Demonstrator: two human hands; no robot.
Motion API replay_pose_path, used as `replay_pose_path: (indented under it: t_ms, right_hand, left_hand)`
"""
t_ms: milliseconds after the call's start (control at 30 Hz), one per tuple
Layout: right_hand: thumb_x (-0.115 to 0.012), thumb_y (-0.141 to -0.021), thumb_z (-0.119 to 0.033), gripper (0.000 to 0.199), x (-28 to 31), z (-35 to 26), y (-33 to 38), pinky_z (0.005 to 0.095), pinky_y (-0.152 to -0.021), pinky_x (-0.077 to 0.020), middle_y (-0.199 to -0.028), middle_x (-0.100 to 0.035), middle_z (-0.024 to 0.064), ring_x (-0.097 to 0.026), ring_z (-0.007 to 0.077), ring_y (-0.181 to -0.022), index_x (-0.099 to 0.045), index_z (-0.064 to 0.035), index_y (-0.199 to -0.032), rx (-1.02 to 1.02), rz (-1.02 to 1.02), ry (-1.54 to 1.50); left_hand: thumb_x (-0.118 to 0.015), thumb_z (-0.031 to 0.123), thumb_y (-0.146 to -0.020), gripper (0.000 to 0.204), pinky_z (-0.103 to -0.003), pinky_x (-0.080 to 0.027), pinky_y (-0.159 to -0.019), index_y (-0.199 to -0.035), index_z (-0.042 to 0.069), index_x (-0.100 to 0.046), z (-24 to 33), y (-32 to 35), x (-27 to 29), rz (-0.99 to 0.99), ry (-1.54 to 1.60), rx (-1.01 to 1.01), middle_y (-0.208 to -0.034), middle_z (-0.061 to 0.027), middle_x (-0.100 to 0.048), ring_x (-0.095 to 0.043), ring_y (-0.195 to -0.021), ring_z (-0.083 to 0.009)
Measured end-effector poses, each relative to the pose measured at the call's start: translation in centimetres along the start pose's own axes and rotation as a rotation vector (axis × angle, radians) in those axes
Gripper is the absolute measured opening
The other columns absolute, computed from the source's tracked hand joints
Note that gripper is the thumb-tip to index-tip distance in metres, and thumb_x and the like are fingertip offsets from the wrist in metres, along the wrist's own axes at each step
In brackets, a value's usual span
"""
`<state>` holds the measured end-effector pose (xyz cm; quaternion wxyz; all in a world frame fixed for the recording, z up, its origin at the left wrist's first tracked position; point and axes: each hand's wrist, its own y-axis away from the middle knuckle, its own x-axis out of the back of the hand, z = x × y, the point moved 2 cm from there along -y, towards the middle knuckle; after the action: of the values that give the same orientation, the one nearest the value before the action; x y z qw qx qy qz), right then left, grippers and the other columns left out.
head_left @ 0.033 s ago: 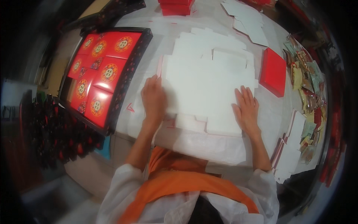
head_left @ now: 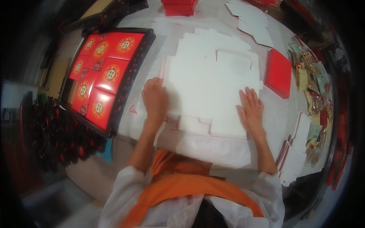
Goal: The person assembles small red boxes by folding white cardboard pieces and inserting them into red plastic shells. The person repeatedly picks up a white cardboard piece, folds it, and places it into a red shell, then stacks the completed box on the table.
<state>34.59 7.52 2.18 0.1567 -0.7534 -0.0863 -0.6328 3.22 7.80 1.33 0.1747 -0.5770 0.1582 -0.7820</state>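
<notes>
Unfolded white card box blanks (head_left: 213,87) lie stacked in front of me, with stepped edges and thin reddish rims. At their left edge, the curled fingers of my left hand (head_left: 155,99) are closed on a narrow flap (head_left: 162,67) of the top blank. My right hand (head_left: 251,112) rests flat near the right edge of the blanks, fingers stretched out and holding nothing. Just beyond it sits a closed red box (head_left: 278,74).
On the left a black patterned tray (head_left: 141,62) holds several red boxes with round emblems. Red boxes (head_left: 179,7) are stacked at the far edge. More white blanks (head_left: 253,24) lie far right; small packets (head_left: 313,83) are heaped at the right, above other blanks (head_left: 294,152).
My left hand has shifted slightly to the left along with the flap edge. My right hand has stayed in place.
</notes>
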Motion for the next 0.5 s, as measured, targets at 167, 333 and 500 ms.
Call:
replay_pose_path:
  t_ms: [167, 333, 500]
  right_hand:
    - [-0.048, -0.086, -0.026, 0.048, -0.3, 0.1, 0.0, 0.0492, -0.101, -0.0153, -0.138, -0.029, 0.0118, -0.022, 0.0264, -0.129, -0.038, -0.0094, -0.129, -0.012, 0.011, 0.007]
    - [-0.050, -0.084, -0.026, 0.049, -0.2, 0.5, 0.1, 0.0473, -0.102, -0.0155, -0.137, -0.030, 0.0143, -0.023, 0.0274, -0.129, -0.039, -0.0078, -0.129, -0.036, 0.046, -0.054]
    - [-0.051, -0.085, -0.019, 0.047, 1.6, 2.6, 0.5, 0.0366, -0.100, -0.0265, -0.132, -0.037, 0.0158, -0.035, 0.0235, -0.122, -0.039, -0.0024, -0.127, -0.292, 0.446, -0.577]
  left_hand:
    - [-0.055, 0.003, -0.072, 0.014, -0.036, -0.043, -0.070, -0.086, -0.001, -0.054, -1.5, -2.3, 0.2, -0.034, 0.033, -0.064, -0.089, -0.0157, -0.054, -0.051, -0.082, -0.0317]
    - [-0.055, 0.007, -0.078, 0.009, -0.029, -0.041, -0.061, -0.084, 0.000, -0.052, 3.1, -4.4, 4.6, 0.230, 0.177, -0.281, -0.077, -0.0094, -0.052, -0.050, -0.068, -0.0224]
    - [-0.050, 0.007, -0.082, 0.007, -0.018, -0.036, -0.058, -0.086, 0.002, -0.053, 3.2, -5.1, 11.1, -0.085, 1.068, 0.355, -0.077, 0.0017, -0.052, -0.043, -0.066, -0.0033]
